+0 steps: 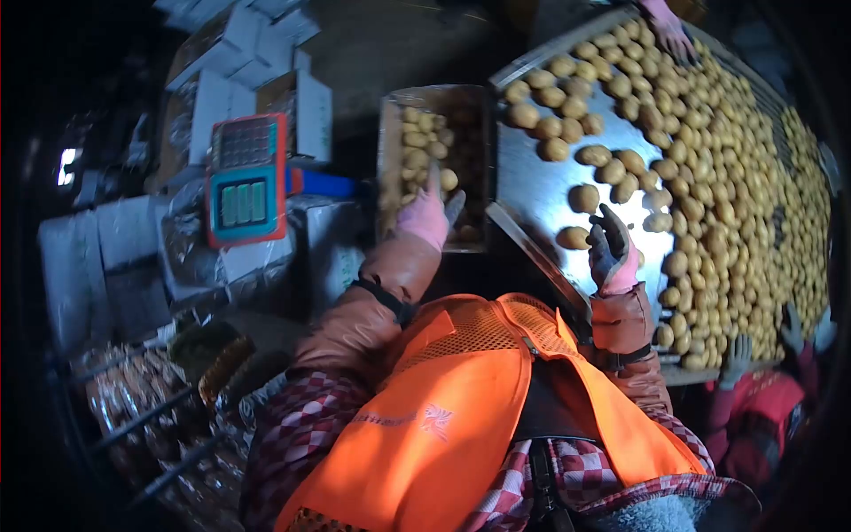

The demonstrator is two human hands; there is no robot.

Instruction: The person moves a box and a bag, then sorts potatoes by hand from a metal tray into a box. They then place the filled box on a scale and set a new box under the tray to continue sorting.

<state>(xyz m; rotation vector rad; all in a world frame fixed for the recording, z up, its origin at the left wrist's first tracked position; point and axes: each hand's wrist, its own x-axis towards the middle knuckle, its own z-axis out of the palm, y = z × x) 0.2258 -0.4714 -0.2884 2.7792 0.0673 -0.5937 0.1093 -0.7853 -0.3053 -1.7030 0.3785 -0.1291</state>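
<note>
My left hand, in a pink and grey glove, is over the near part of an open box with several potatoes inside. Its fingers are apart, and one points at a potato beside it; no potato shows in its grasp. Above the near left part of the metal sorting table is my right hand, gloved too, with its fingers spread and curved upward. A loose potato lies just left of these fingers, and another lies a little beyond them.
Many potatoes cover the table's right side. A co-worker's gloved hand reaches in at the far edge; another person in red stands at the near right. Left of the box are a scale display and white cartons.
</note>
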